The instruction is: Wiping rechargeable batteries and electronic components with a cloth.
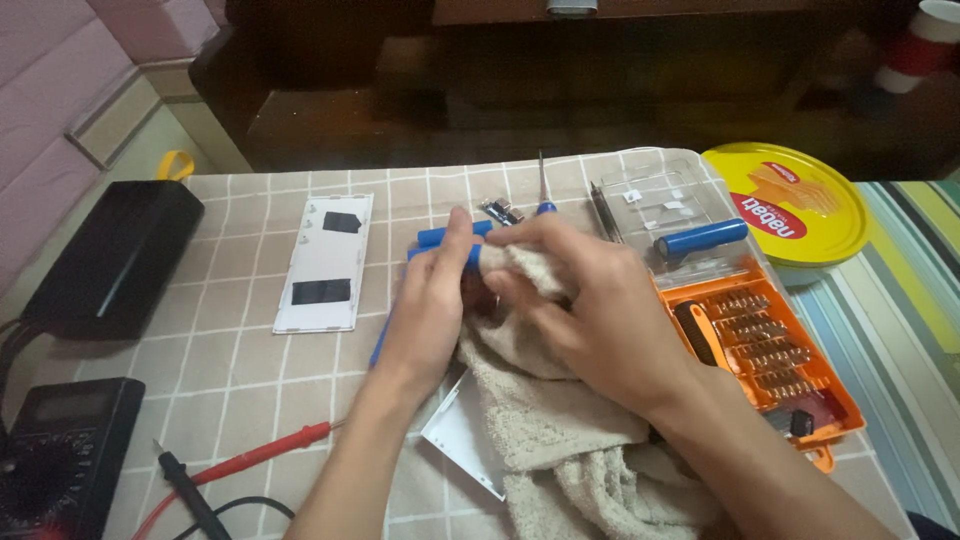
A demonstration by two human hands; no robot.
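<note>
- Checked tablecloth (250, 350) covers the work surface, dark furniture behind, striped mat at the right edge.
- Left hand (430, 305) closed around blue cylinder batteries (445, 240); the thumb lies over them and their ends stick out to the left of the fingers.
- Right hand (590, 300) closed on a beige towel (560, 420), pinching a fold of it against the end of the batteries; fingers curled, no gap showing.
- Towel runs from the hands down toward the near edge of the table, lying over a white plastic part (465, 440).
- Risk: batteries are round and held by thumb pressure only, so a hard rub could push one out of the grip; it would roll on the cloth.
- Risk: small metal clips (500, 210) and a blue-handled screwdriver (543, 190) lie just behind the hands; a battery end touching metal could short.
- Risk: a dragged towel could snag the white part or sweep small pieces off.
- Another blue battery (700, 240) rests on the clear lid (650, 195) of an orange bit set (760, 350), right of the hands; a knock would send it rolling.
- White case panel (325, 262) lies left, apart from the hands.
- Multimeter (60, 440) and red probe (250, 460) near left, black box (120, 255) far left, yellow tin lid (790, 210) far right.
</note>
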